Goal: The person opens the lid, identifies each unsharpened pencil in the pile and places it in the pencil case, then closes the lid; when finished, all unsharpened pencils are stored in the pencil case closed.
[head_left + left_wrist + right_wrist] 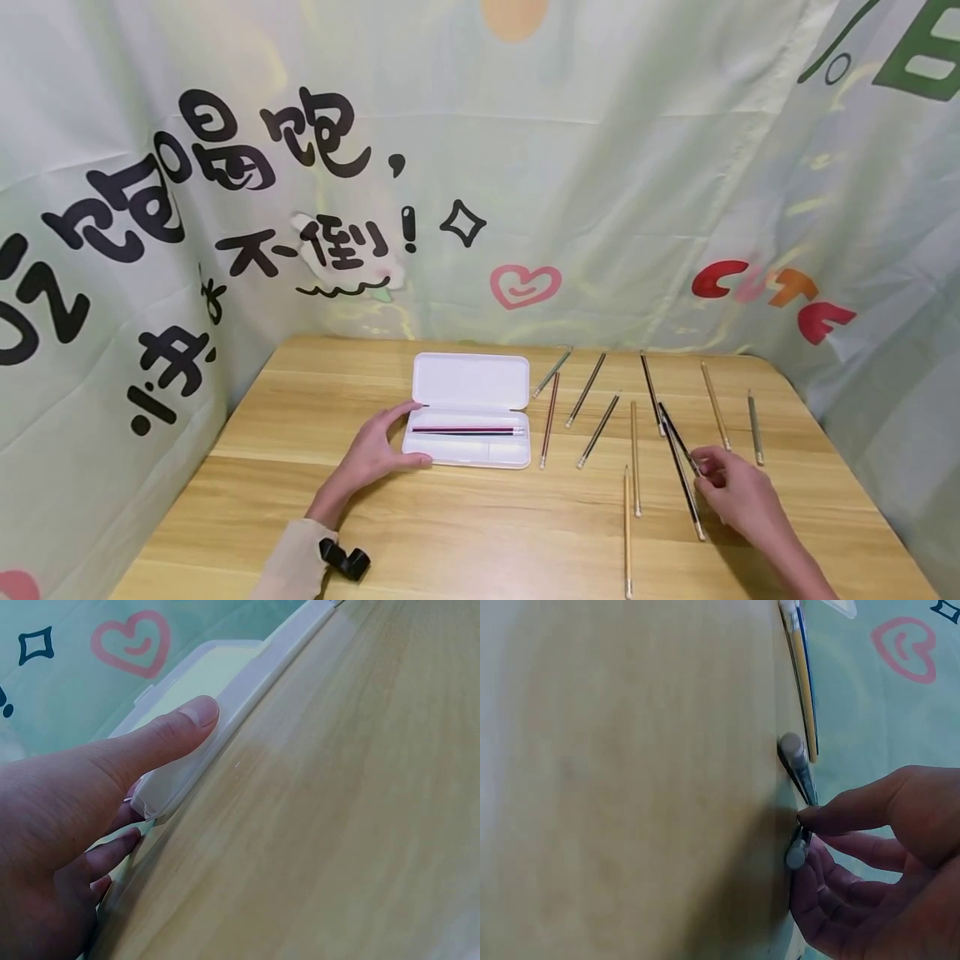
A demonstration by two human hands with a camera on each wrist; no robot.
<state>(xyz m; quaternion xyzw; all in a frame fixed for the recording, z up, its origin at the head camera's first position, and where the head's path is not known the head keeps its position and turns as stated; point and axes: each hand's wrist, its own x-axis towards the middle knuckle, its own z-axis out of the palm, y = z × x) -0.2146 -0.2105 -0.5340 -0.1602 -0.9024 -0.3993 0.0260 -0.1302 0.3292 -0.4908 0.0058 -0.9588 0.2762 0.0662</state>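
A white pencil case lies with its lid raised, and red and dark pencils rest in its tray. My left hand holds the case by its left end, thumb at the front edge and fingers at the back corner. In the left wrist view the thumb presses along the case's side wall. Over on the right, my right hand pinches a dark pencil near its lower end. Another dark pencil lies close beside it, its pale end facing the right wrist camera.
Several loose pencils are spread over the wooden table: a red one, dark ones, natural wood ones and a grey one. A printed curtain hangs behind the table's back edge.
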